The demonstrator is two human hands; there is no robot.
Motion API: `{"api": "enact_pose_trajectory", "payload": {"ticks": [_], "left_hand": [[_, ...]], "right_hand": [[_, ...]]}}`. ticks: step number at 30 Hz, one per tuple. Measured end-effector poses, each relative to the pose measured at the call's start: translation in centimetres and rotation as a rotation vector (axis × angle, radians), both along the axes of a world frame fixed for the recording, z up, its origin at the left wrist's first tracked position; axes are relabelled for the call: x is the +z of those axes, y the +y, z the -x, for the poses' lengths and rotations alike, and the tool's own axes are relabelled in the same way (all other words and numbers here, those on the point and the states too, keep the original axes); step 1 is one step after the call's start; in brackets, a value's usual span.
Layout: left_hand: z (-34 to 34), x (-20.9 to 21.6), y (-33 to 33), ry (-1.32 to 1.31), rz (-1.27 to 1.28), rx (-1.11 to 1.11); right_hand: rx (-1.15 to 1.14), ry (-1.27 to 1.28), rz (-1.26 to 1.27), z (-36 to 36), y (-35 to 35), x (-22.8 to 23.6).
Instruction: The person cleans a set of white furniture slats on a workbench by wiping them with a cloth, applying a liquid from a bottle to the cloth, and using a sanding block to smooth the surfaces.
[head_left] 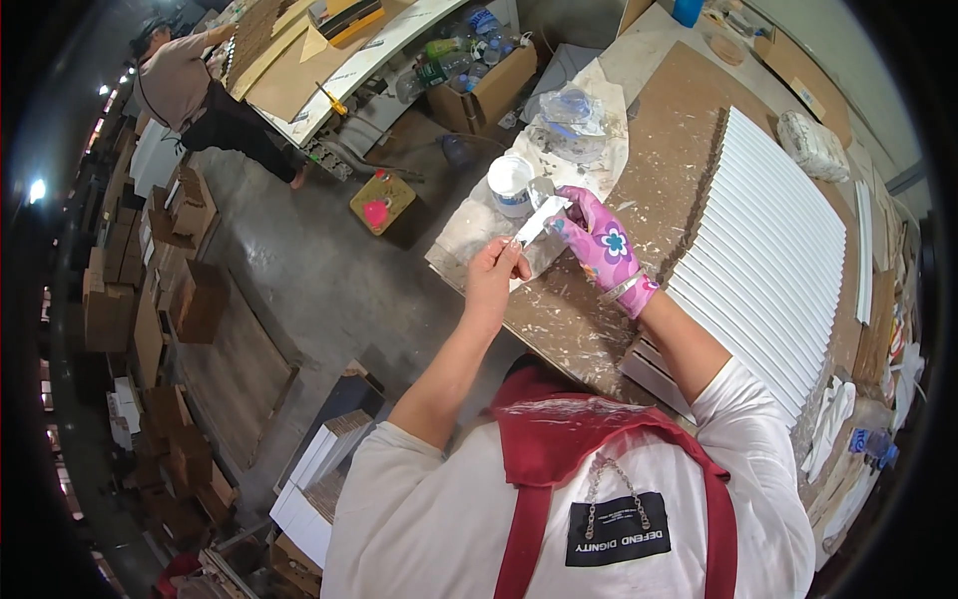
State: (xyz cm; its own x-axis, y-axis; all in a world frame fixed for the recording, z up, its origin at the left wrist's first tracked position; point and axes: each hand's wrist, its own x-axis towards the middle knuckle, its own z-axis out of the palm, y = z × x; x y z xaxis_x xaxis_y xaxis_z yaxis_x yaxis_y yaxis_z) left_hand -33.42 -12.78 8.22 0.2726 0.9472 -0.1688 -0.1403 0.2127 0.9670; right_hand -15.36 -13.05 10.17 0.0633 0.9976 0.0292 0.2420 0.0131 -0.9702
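My bare left hand (496, 268) pinches the near end of a short white strip (540, 222), held at a slant above the corner of the workbench. My right hand (607, 245), in a pink flowered glove, is closed at the strip's far end. Just beyond the gloved fingers shows a small grey flat piece (541, 190); whether the glove holds it too, I cannot tell. Right behind the strip stands an open white tub (512, 184) with white stuff at its top. It rests on a stained, pale cloth (467, 222).
Long white ribbed strips (763, 265) lie side by side on the brown, paint-spotted bench board (667, 130) to the right. A crumpled plastic bag (574, 115) lies behind the tub. Across the aisle are a yellow container (382, 203), a carton of bottles (486, 92) and another person (200, 85).
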Motion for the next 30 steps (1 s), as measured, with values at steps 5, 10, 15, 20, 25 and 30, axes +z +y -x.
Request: {"api": "enact_pose_trajectory", "payload": {"ticks": [5, 10, 15, 20, 25, 30], "left_hand": [[-0.2, -0.8, 0.6, 0.043, -0.022, 0.069], [0.1, -1.7, 1.8, -0.002, -0.032, 0.120], [0.3, -0.5, 3.1, -0.202, 0.080, 0.108], [-1.1, 1.2, 2.3, -0.252, 0.153, -0.014], [0.0, 0.2, 3.8, -0.231, 0.131, 0.081], [-0.8, 1.8, 2.7, -0.163, 0.117, 0.013]], "right_hand": [[-0.006, -0.140, 0.009, -0.2, 0.0, 1.0], [-0.025, 0.066, 0.077, -0.2, 0.3, 0.7], [-0.059, 0.814, 0.338, -0.7, 1.7, 0.8], [-0.069, 1.119, 0.418, -0.5, 2.8, 0.6], [-0.007, 1.164, 0.365, -0.5, 2.3, 0.7], [0.012, 1.131, 0.346, -0.3, 1.9, 0.4]]}}
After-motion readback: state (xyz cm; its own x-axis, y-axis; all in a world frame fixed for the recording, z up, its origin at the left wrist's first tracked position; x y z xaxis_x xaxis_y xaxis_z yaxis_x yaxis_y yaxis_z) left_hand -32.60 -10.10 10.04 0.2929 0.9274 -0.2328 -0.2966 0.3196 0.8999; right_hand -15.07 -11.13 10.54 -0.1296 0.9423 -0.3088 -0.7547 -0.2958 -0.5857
